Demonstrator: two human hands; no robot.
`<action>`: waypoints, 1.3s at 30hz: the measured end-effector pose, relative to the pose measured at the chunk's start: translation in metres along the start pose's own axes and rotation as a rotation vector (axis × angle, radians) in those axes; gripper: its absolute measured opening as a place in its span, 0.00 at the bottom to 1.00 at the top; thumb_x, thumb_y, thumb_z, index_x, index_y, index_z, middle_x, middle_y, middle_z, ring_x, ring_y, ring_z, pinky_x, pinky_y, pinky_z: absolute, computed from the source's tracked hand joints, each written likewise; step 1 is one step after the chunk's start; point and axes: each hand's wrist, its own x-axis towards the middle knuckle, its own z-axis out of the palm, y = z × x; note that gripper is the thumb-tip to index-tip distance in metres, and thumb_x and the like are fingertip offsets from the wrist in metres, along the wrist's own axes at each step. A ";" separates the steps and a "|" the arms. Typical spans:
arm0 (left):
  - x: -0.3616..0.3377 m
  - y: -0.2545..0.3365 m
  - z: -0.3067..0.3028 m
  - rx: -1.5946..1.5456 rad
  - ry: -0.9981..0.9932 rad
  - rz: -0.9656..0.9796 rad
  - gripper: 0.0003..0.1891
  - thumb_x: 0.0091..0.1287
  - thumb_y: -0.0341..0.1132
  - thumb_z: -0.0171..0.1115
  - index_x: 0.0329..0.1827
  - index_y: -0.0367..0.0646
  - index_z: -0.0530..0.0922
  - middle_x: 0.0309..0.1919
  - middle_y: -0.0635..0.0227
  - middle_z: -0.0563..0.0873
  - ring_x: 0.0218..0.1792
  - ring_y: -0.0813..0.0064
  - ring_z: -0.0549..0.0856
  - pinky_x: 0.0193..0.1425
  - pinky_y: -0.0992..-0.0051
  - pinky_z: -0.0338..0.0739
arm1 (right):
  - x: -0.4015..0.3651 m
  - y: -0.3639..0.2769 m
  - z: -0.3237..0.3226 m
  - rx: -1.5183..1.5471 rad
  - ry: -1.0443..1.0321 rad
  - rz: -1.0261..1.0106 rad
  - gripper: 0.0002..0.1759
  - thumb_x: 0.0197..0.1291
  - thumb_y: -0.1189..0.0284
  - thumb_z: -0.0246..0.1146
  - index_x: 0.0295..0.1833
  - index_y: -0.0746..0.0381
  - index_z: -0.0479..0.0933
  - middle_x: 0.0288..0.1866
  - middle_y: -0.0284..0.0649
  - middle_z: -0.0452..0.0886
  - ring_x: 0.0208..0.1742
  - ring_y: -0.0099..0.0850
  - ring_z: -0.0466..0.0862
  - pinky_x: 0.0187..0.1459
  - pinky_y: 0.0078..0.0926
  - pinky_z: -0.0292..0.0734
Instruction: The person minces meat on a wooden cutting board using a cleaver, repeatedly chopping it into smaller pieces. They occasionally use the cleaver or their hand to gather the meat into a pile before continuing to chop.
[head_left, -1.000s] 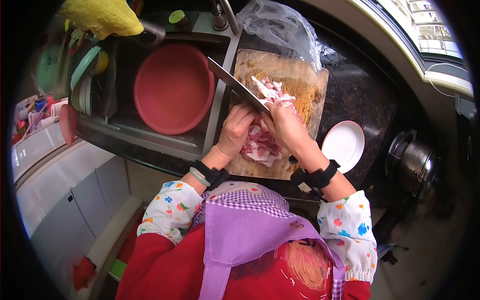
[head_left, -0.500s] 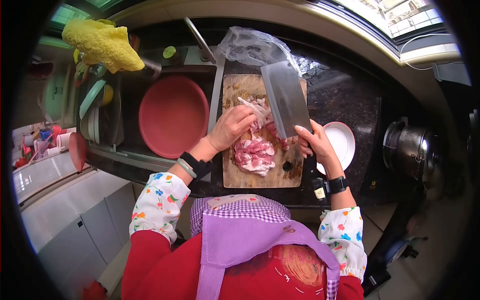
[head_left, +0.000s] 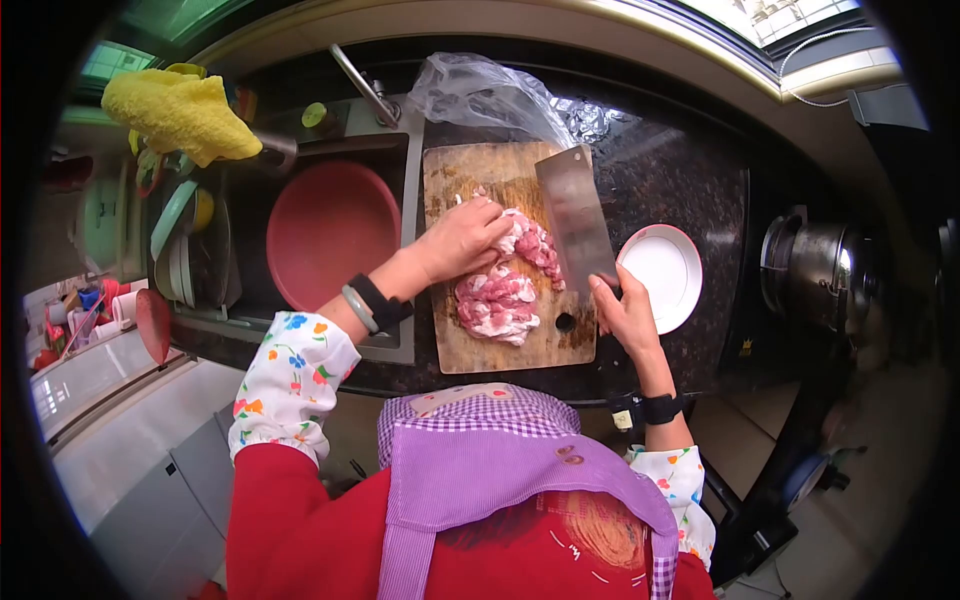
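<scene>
Floral sleeves (head_left: 290,380), purple apron (head_left: 500,470), black wristbands (head_left: 375,300)

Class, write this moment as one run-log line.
left hand: resting on raw pink sliced meat | right hand: holds broad steel cleaver, blade beside meat | base: rectangular wooden cutting board

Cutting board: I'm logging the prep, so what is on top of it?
Sliced raw meat, touched by the left hand; the right hand holds a cleaver over it. The board under the meat is hidden.
</scene>
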 end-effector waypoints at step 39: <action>-0.036 0.037 0.026 -0.292 0.257 -0.309 0.15 0.61 0.18 0.61 0.51 0.36 0.82 0.47 0.57 0.84 0.50 0.56 0.82 0.56 0.65 0.76 | -0.039 0.002 0.025 -0.205 0.063 -0.355 0.17 0.66 0.78 0.61 0.59 0.66 0.75 0.41 0.57 0.82 0.43 0.55 0.84 0.42 0.39 0.78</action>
